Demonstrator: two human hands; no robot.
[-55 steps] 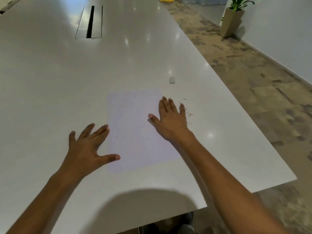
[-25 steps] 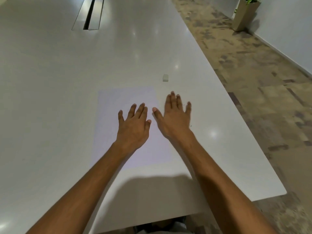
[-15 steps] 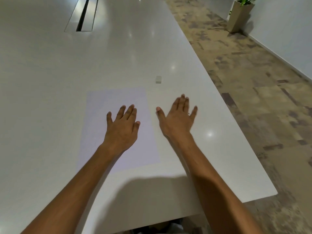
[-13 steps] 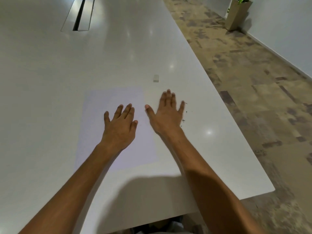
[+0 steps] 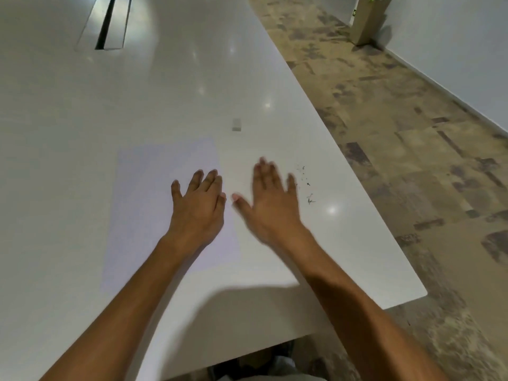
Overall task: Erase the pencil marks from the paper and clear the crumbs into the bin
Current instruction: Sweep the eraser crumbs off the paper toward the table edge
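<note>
A pale sheet of paper point(image 5: 154, 193) lies flat on the white table point(image 5: 137, 100). My left hand point(image 5: 199, 210) rests palm down on the paper's right part, fingers straight. Just right of the paper's edge, my right hand point(image 5: 270, 204) is flat over the bare table, fingers extended and blurred by motion. Dark eraser crumbs point(image 5: 306, 185) are scattered on the table right of my right hand, apart from its little finger. A small white eraser point(image 5: 236, 125) sits beyond the paper's far right corner. No bin is in view.
The table's right edge point(image 5: 357, 188) runs diagonally close to the crumbs, with patterned floor point(image 5: 412, 160) beyond it. A cable slot point(image 5: 105, 23) is set into the table far back. A planter point(image 5: 367, 20) stands by the wall at the far right.
My left hand came from the paper's left edge onto its right part. My right hand slid left, uncovering more crumbs on its right side. The eraser has not moved.
</note>
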